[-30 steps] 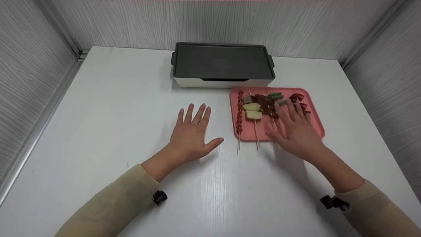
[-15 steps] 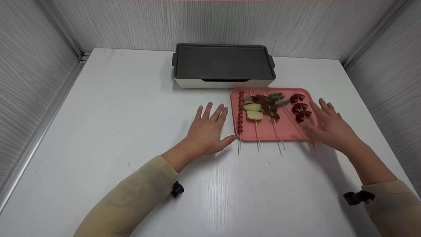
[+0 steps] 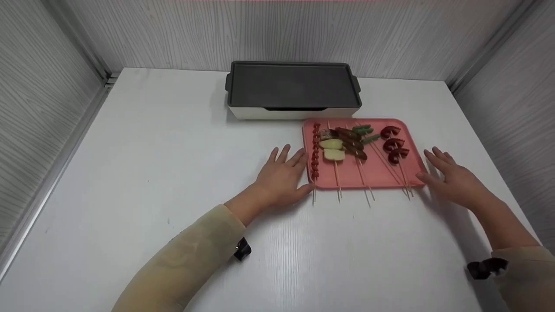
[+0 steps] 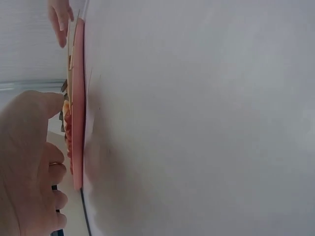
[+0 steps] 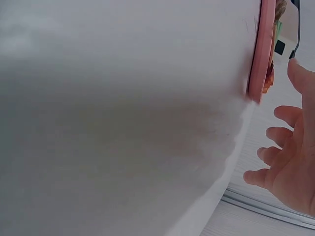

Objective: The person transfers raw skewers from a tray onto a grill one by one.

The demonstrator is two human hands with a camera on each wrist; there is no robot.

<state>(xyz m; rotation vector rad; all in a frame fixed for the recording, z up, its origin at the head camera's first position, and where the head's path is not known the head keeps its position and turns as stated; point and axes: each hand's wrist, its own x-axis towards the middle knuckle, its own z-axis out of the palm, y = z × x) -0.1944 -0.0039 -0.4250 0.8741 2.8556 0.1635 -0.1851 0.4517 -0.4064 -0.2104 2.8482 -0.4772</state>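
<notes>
A pink tray (image 3: 347, 177) lies on the table's right half, bearing several skewers. From left to right they carry small red pieces (image 3: 315, 149), pale slices (image 3: 334, 154), brown pieces (image 3: 353, 145), green pieces (image 3: 368, 138) and dark red curled pieces (image 3: 395, 145). Their bare stick ends reach over the tray's front rim. My left hand (image 3: 282, 180) is at the tray's left edge, fingers extended and thumb by the front left corner. My right hand (image 3: 457, 182) is beside the right edge, fingers extended, thumb near the front right corner. Contact with the rim cannot be told. Neither hand holds anything.
A griddle (image 3: 295, 86) with a dark flat plate and white base stands at the back, just behind the tray's left part. Pale wood-grain panels (image 3: 173, 34) border the white table (image 3: 151, 151) at the back and sides.
My left hand has moved right to the tray's left edge. My right hand has moved from above the skewers to beyond the tray's right edge. The tray looks about where it was.
</notes>
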